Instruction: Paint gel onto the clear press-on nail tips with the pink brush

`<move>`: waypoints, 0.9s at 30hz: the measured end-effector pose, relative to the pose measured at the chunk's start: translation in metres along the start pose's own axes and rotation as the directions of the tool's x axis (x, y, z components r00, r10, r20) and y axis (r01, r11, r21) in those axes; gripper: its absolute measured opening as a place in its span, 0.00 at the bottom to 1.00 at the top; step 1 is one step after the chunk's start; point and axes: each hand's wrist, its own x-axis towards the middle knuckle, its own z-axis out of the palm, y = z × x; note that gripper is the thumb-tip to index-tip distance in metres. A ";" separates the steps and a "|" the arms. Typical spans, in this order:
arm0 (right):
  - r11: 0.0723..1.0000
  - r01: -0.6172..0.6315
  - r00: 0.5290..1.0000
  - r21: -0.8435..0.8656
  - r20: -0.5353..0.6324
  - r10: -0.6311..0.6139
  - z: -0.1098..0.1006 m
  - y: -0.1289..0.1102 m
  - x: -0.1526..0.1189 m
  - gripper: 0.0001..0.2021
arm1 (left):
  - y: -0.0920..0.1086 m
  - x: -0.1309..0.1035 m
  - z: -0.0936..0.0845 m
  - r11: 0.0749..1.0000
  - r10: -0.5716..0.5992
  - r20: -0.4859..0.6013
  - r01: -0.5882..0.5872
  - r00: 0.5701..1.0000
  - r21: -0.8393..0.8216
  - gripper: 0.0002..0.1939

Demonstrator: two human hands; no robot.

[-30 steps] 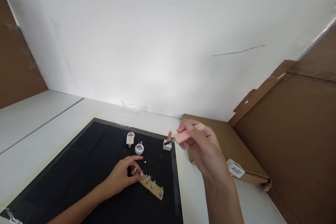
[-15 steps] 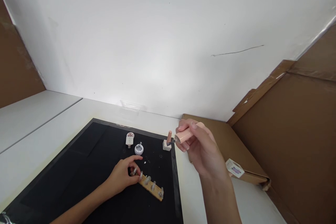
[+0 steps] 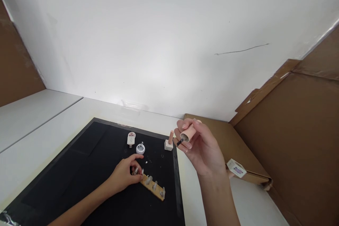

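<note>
"Brush cap [image 3: 190, 132]: where is it?"

"On my remote feed, raised in the right hand [image 3: 208, 150], that grip closed around its pink barrel, dark bristles [image 3: 180, 142] angled downward."

"And the left?"

"I see the left hand [image 3: 123, 176] on the black mat [image 3: 87, 159], grip narrow, thumb and fingers at one end of a wooden strip [image 3: 153, 188] bearing clear tips [image 3: 149, 180]. A pink-topped white bottle [image 3: 168, 145] stands near the mat's right edge."
</note>
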 end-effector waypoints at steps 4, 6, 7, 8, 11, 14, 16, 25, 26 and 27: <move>0.999 -0.014 1.000 0.032 0.001 0.014 0.001 0.001 0.001 0.10 | 0.004 -0.001 -0.001 0.997 -0.011 0.005 0.011 1.000 -0.078 0.30; 0.998 -0.026 1.000 0.056 0.000 0.026 0.001 0.001 0.002 0.10 | 0.006 -0.002 -0.002 0.994 -0.015 0.006 0.015 1.000 -0.109 0.31; 0.997 -0.033 0.999 0.069 -0.002 0.033 0.001 0.001 0.002 0.10 | 0.007 -0.003 -0.002 0.992 -0.017 0.007 0.018 1.000 -0.122 0.31; 0.996 -0.038 0.999 0.086 -0.006 0.039 0.001 0.001 0.002 0.10 | 0.008 -0.003 -0.002 0.991 -0.019 0.007 0.019 1.000 -0.134 0.31; 0.988 -0.061 0.998 0.145 -0.010 0.063 0.000 0.002 0.003 0.09 | 0.011 -0.003 -0.003 0.987 -0.026 0.012 0.028 1.000 -0.159 0.32; 0.972 -0.105 0.994 0.209 0.012 0.105 0.000 0.004 0.004 0.09 | 0.011 -0.002 -0.003 0.984 -0.036 0.016 0.038 0.999 -0.173 0.30; 0.963 -0.126 0.992 0.237 0.026 0.123 0.000 0.005 0.004 0.09 | 0.011 -0.001 -0.004 0.982 -0.043 0.022 0.047 0.999 -0.181 0.30; 0.968 -0.125 0.992 0.219 0.034 0.120 0.000 0.007 0.005 0.09 | 0.013 0.001 -0.003 0.971 -0.089 0.005 0.088 0.996 -0.221 0.29; 0.968 -0.124 0.992 0.216 0.035 0.120 0.001 0.007 0.005 0.08 | 0.013 0.001 -0.002 0.969 -0.096 0.002 0.094 0.995 -0.227 0.29; 0.969 -0.124 0.992 0.213 0.035 0.119 0.001 0.007 0.005 0.08 | 0.014 0.001 -0.002 0.967 -0.103 0.000 0.100 0.995 -0.234 0.29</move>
